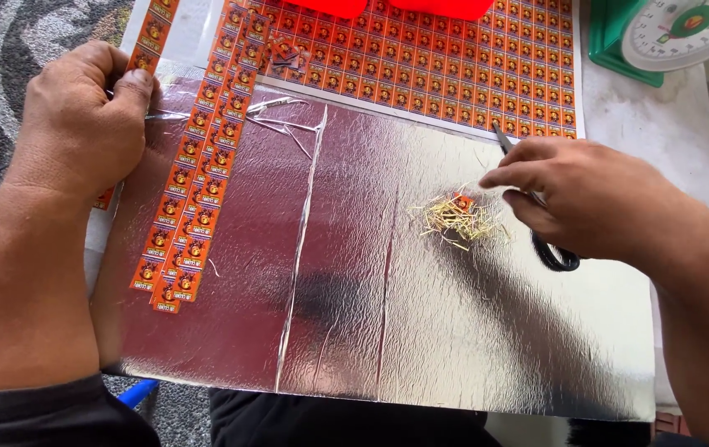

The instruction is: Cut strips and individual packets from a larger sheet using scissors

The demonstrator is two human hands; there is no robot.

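Note:
A large shiny silver foil sheet (354, 281) covers the work surface. My left hand (81, 124) presses its fingers on the sheet's upper left edge, beside several long strips of small orange labels (193, 190). My right hand (586, 194) is closed around black-handled scissors (549, 248), whose tip (501, 136) points up toward a big uncut sheet of orange labels (454, 66). Just left of my right hand lies a small pile of thin pale trimmings (458, 219) with one orange label on it.
A green scale with a white dial (669, 33) stands at the top right. Two red objects (396, 7) sit on the far edge of the label sheet. Thin foil slivers (284, 120) lie near the strips. A dark patterned floor (7, 50) shows at left.

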